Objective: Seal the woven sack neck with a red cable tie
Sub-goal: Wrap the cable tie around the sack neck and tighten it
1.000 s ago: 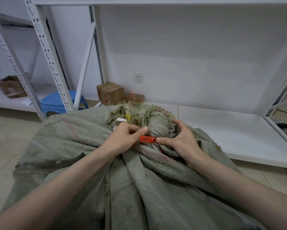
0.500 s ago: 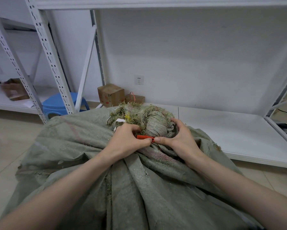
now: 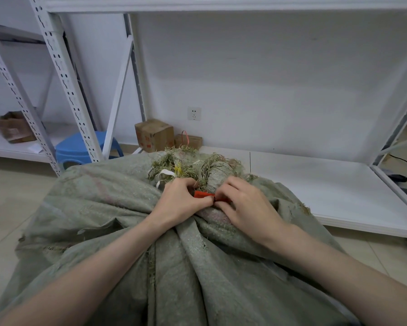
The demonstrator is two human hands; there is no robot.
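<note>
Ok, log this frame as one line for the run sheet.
step: fastening tie | left hand: pinching red cable tie | right hand: pinching tie's other end | sack neck: bunched | seal: cannot tell

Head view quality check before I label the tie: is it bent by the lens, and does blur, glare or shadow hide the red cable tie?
Head view: strong wide-angle bending, the shelf uprights lean and curve near the edges; light is soft and even, no glare, faint shadows; the red cable tie is sharp but mostly covered by the left hand and right hand.
</note>
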